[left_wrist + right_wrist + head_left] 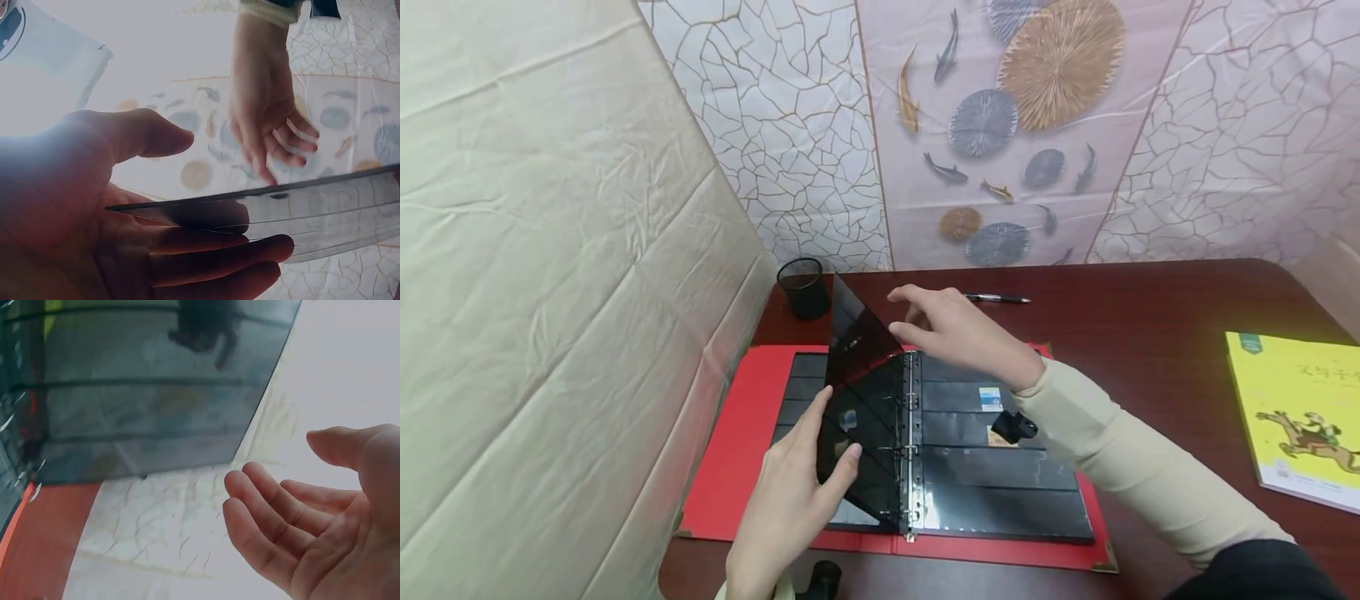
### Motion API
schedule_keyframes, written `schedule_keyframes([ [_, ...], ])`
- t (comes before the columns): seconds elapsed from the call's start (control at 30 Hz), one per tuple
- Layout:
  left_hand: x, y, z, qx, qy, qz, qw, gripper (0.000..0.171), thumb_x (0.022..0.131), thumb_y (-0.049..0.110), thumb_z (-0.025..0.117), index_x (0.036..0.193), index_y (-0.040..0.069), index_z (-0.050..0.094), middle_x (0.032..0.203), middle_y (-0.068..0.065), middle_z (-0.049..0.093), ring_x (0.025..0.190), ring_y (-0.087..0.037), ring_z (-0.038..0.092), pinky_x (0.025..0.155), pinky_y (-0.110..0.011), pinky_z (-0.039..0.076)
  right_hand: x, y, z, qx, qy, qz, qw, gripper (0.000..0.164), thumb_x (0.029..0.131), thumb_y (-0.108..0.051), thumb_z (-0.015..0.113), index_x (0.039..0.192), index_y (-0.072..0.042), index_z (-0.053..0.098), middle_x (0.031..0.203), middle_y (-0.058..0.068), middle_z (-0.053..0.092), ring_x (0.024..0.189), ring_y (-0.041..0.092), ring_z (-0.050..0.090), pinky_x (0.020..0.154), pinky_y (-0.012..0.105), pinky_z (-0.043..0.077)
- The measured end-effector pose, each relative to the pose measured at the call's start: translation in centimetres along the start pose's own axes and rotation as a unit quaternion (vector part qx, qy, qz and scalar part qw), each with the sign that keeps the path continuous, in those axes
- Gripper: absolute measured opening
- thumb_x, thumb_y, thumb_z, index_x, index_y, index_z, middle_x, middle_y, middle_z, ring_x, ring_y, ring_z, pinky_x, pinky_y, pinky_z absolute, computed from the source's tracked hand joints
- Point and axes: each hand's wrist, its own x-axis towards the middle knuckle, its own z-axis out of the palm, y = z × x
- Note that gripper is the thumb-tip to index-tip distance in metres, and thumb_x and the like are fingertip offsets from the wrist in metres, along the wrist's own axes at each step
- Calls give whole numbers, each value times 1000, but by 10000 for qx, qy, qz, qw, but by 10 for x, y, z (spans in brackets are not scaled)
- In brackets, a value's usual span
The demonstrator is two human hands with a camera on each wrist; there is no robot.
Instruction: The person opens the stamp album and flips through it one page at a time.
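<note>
A red ring binder [718, 467] lies spread on the table, with black pocket pages on both sides of its metal rings [913, 467]. One dark, glossy page [861, 358] stands tilted up from the rings. My left hand [797, 483] supports its outer edge; in the left wrist view the fingers lie along one face, and the thumb is apart from the page. My right hand [958, 329] is above the binder's top edge, near the raised page, fingers loosely bent around nothing. Two small stamp-like pieces, one blue-and-white [991, 398] and one orange [1000, 436], sit in the right-hand page.
Behind the binder stand a black mesh cup [805, 292] at left and a pen [1000, 298] lying flat. A yellow book [1300, 417] rests at the table's right. Fabric [587, 250] walls the left side, and a patterned sheet [820, 125] hangs behind.
</note>
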Motion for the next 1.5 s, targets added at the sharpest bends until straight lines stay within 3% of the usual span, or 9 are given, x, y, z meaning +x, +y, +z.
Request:
schedule_keyframes([
  [0.17,-3,-9,-1,-20,122,-124,9998,71,92,23,74,152,2,43,144,-20,54,120,-40,61,90,-61,52,-13,26,-6,-214,38,239,9995,40,100,-20,64,136,-4,58,103,5,73,85,15,67,77,40,52],
  [0.23,-4,-13,-2,-35,147,-218,9996,71,92,23,74,152,1,43,144,-21,54,121,-42,60,91,-62,51,-18,37,-8,-320,18,326,9990,40,100,-20,64,136,-3,58,106,6,73,93,19,66,88,45,49],
  [0.47,-6,-26,-7,-182,207,-651,9975,70,94,22,72,153,0,40,146,-22,51,123,-43,58,93,-61,50,-35,71,-9,-272,-74,562,9980,44,99,-16,65,139,1,55,115,13,70,101,25,67,85,47,53],
  [0.73,-9,-41,-7,-205,333,-909,9951,67,97,21,69,152,-4,39,148,-24,49,125,-44,56,95,-61,49,-50,102,-6,-249,-172,1035,9942,53,97,-13,67,144,5,48,134,26,59,126,41,54,100,60,44],
  [1.0,-11,-51,-5,-229,521,-1319,9896,62,99,19,66,151,-3,42,145,-26,52,127,-45,54,95,-61,49,-61,131,2,-137,-390,1547,9871,64,94,-11,71,147,8,41,142,32,50,130,46,49,103,61,42],
  [1.27,-11,-66,2,-420,938,-1714,9798,53,98,16,65,146,-1,50,131,-22,64,112,-40,64,87,-55,54,-72,156,16,-177,-827,2019,9757,71,91,-9,74,148,12,37,145,35,45,132,49,45,105,63,39],
  [1.4,-11,-72,4,-495,1142,-1812,9755,47,98,15,65,142,0,55,121,-21,69,102,-37,67,79,-51,56,-78,165,19,-320,-854,2182,9716,77,87,-10,79,147,13,37,144,36,44,131,49,44,106,63,38],
  [1.5,-11,-77,5,-542,1216,-1875,9732,45,99,15,65,140,-1,57,119,-22,70,103,-40,65,81,-54,55,-83,172,22,-406,-800,2201,9714,82,83,-11,83,146,14,37,143,37,44,130,50,44,106,65,37],
])
